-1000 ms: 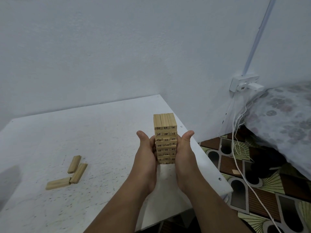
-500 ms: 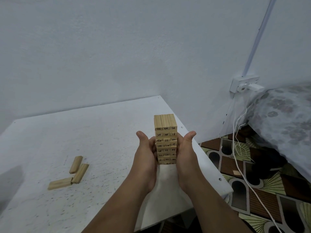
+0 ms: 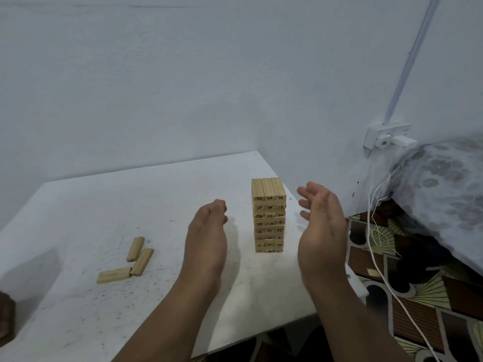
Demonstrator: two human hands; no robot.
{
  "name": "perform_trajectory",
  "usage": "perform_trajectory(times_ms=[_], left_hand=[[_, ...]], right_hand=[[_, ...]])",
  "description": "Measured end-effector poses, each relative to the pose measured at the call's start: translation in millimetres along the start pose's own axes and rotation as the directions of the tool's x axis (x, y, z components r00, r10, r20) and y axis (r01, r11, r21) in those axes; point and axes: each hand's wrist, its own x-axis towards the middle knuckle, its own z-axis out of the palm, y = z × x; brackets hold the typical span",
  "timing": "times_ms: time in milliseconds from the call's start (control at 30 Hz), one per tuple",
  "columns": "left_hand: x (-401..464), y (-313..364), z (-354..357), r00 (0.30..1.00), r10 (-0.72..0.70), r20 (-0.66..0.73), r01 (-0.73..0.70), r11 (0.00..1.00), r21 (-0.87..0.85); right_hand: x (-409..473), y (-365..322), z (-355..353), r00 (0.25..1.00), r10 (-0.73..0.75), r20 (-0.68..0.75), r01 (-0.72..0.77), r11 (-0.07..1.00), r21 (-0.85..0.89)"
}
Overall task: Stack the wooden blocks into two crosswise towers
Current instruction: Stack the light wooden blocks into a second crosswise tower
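A tall tower of numbered wooden blocks (image 3: 269, 215) stands upright on the white table (image 3: 156, 205), near its right side. My left hand (image 3: 206, 231) hovers to the tower's left with fingers loosely curled, holding nothing. To the right of the tower my right hand (image 3: 320, 223) is held apart from it, palm facing the blocks and fingers straight. Neither hand touches the tower. Three loose wooden blocks (image 3: 130, 262) lie flat on the table at the left.
The table's right edge runs just right of the tower, with a patterned floor (image 3: 418, 296) below. A white cable (image 3: 376, 257) hangs from a wall socket (image 3: 386, 135). A patterned cushion (image 3: 444, 194) is at the far right. A dark wooden object (image 3: 6, 320) sits at the left edge.
Both hands have let go of the tower's sides and moved outward, left hand to the left and right hand to the right. The tower stays standing in place.
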Motion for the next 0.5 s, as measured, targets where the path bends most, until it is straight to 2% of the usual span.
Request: perform_trajectory(times_ms=[100,300,400,500], left_hand=[[-12.3,15.0,-25.2,0.992,0.106,-0.063,-0.103,0.994,0.043],[-33.1,27.7,-76.6,0.960,0.248,-0.128,-0.227,0.961,0.158],[-33.5,21.6,-105.2,0.944,0.295,-0.146,-0.258,0.939,0.229],[-23.7,2.9,-136.5,0.931,0.338,-0.135,-0.263,0.880,0.395]], right_hand=[[-16.4,-25.3,7.7,0.989,-0.133,0.068,0.132,0.991,0.019],[-63.7,-36.6,48.4,0.939,-0.223,0.264,0.255,0.962,-0.095],[-82.4,-30.5,70.2,0.898,-0.236,0.370,0.308,0.939,-0.149],[-95.0,-13.5,92.5,0.846,-0.202,0.493,0.349,0.910,-0.225]])
